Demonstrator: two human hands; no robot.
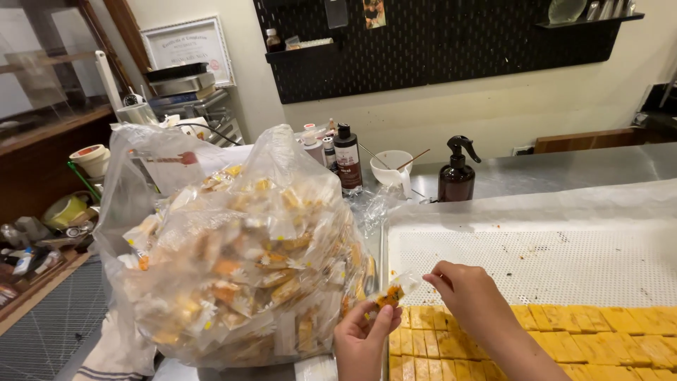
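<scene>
My left hand pinches the lower end of a small clear packet with an orange piece inside. My right hand holds the packet's upper end between thumb and fingers. Both hands hover above the near left corner of a white perforated tray. Rows of yellow-orange rectangular bars lie on the tray's near part. Just left of my hands stands a big clear plastic bag stuffed with many wrapped orange pieces.
A brown spray bottle, a white cup with a stick and a dark bottle stand on the steel counter behind. Tape rolls and clutter fill the left shelf. A black pegboard hangs on the wall.
</scene>
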